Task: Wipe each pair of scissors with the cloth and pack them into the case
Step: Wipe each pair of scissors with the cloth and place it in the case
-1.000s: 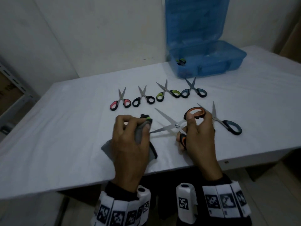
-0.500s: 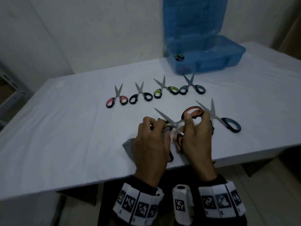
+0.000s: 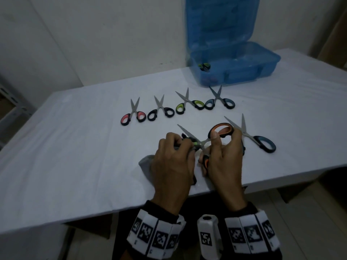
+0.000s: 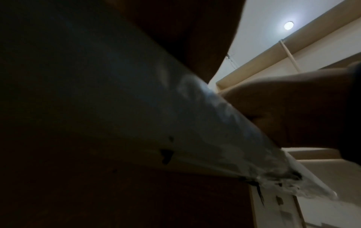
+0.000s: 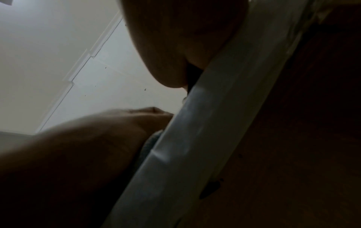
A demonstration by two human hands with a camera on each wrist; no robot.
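orange scissors (image 3: 218,136) near the table's (image 3: 75,147) front edge: my right hand (image 3: 225,162) grips a handle, my left hand (image 3: 172,162) pinches the cloth (image 3: 145,163) round one blade; i'd wipe away from the edge.

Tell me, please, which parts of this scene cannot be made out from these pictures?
- Head view: the left hand covers the lower blade of the orange scissors and most of the cloth.
- Head view: the blue case has cloudy walls; its contents beyond one green-handled pair are unclear.
- Left wrist and right wrist views: dark, blurred, filled by the table edge; fingers unseen.
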